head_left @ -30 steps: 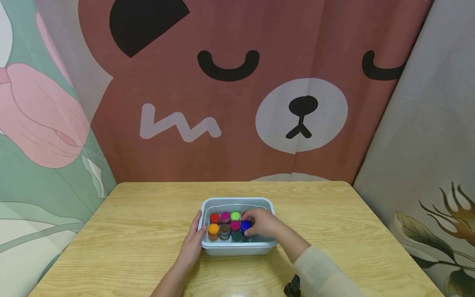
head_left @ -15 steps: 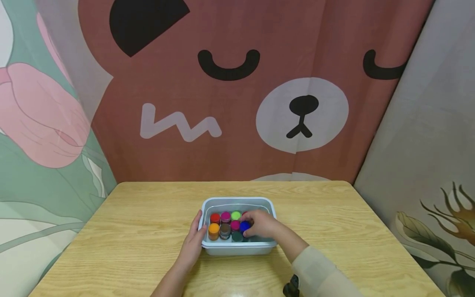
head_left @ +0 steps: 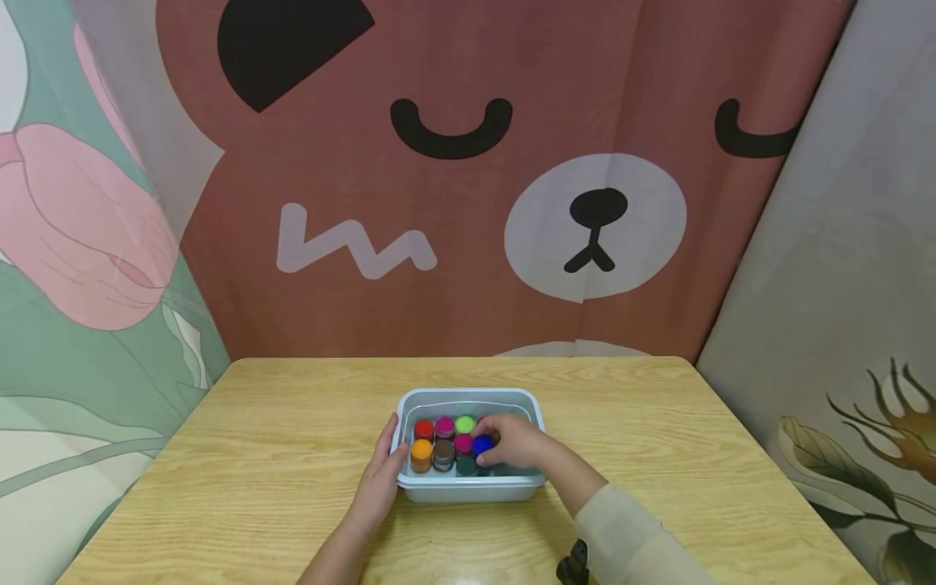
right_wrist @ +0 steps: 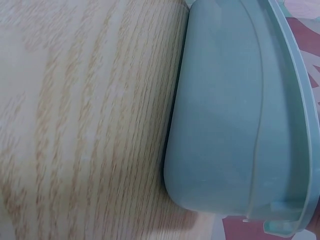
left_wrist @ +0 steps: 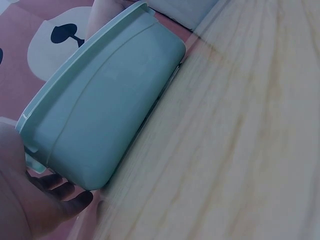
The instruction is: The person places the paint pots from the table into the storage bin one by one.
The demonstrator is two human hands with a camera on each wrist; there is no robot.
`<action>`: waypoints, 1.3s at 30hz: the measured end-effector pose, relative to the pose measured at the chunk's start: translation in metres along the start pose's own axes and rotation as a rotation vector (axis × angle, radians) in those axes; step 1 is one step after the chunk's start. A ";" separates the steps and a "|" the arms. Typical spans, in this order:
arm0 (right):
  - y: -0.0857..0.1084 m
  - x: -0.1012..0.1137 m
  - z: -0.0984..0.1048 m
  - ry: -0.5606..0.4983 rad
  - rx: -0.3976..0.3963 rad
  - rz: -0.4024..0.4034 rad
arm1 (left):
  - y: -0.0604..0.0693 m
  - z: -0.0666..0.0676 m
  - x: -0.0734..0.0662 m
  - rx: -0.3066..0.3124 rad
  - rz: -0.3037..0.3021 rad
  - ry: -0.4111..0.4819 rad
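Observation:
A pale blue-grey plastic tub [head_left: 468, 493] stands on the table, with several small jars inside. My left hand [head_left: 379, 471] holds its left side, the thumb at the rim and the fingers outside; in the left wrist view those fingers [left_wrist: 62, 190] lie below the rim's lip. Inside the tub, my right hand [head_left: 515, 441] pinches a blue-lidded jar [head_left: 482, 445] between thumb and fingers. Close by are a dark green jar [head_left: 466, 465], a magenta-lidded jar [head_left: 463, 444] and a lime-lidded jar [head_left: 464, 424]. A red lid is mostly hidden behind the right fingers.
On the tub's left side sit jars with orange [head_left: 421, 451], brown [head_left: 443, 452], red [head_left: 424, 428] and magenta [head_left: 444, 426] lids. The wooden table [head_left: 292, 455] meets a curtain with a bear print [head_left: 468, 309]. A black object [head_left: 574, 563] shows beside the right sleeve.
My right hand and the blue-lidded jar have shifted very slightly left. The left hand and the tub stay where they were.

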State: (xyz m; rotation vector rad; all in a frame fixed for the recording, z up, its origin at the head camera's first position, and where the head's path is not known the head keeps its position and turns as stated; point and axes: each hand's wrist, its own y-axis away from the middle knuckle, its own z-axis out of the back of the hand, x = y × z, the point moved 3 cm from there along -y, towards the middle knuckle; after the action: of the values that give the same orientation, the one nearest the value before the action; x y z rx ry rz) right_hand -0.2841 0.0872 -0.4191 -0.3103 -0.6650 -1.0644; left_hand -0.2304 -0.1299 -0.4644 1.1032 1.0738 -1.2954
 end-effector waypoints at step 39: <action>0.024 -0.005 0.043 -0.137 -0.087 0.002 | 0.002 0.003 0.001 0.004 -0.001 0.002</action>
State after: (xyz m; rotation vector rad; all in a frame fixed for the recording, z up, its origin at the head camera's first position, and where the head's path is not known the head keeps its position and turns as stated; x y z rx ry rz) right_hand -0.2798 0.1249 -0.3879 -0.4620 -0.7415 -1.0788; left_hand -0.2288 -0.1326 -0.4648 1.1072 1.0737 -1.2986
